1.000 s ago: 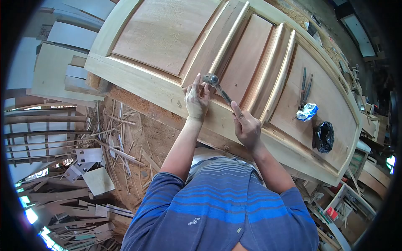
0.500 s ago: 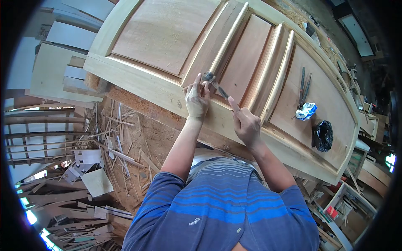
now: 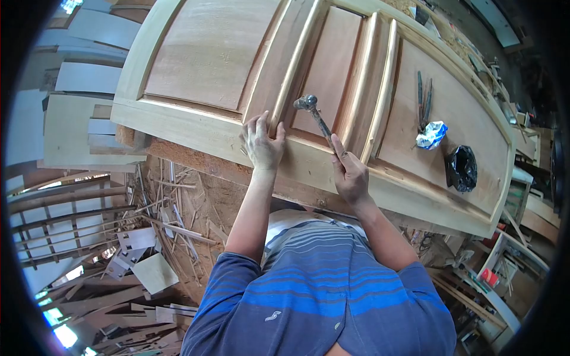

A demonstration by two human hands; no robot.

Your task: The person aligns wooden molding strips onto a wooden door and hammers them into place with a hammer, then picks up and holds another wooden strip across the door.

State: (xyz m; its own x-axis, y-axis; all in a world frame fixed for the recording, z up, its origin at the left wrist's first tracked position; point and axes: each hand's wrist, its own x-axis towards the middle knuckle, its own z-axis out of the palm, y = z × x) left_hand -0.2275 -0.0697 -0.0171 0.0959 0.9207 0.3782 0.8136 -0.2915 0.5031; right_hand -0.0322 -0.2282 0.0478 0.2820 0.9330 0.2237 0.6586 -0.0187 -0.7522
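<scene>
A hammer (image 3: 321,123) with a rounded metal head is gripped by the handle in my right hand (image 3: 351,178), its head raised over the narrow middle panel. My left hand (image 3: 262,142), fingers spread, rests on the near rail of a panelled wooden door (image 3: 196,118). Its thumb and fingers lie around the lower end of a raised wooden moulding strip (image 3: 298,56). Whether a nail or anything small sits beneath the left fingers, I cannot tell.
On the door's right panel lie two dark slender tools (image 3: 424,98), a crumpled blue and white wrapper (image 3: 431,135) and an open black plastic bag (image 3: 461,168). Wood offcuts (image 3: 155,273) and thin strips litter the floor at left. A cluttered wooden box (image 3: 504,267) stands at right.
The hammer head has moved up and away from my left hand. My left fingers have gone from bunched beside the hammer head to spread on the rail. The view has shifted slightly.
</scene>
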